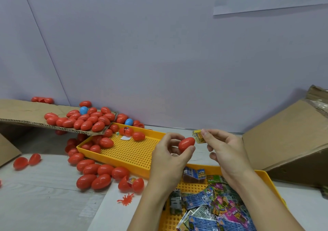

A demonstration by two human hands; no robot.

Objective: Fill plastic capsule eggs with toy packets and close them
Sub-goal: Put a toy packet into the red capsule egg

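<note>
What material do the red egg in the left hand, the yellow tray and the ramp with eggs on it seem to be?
Red egg: likely hard plastic, glossy, it shows light highlights.
Yellow tray: probably moulded plastic, matte, with a regular grid of small holes.
Ramp: corrugated cardboard, dull brown; the fluted edge shows at its front.

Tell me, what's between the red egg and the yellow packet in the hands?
Nothing. In the head view, the red egg in the left hand and the yellow packet pinched by the right hand nearly touch.
</note>
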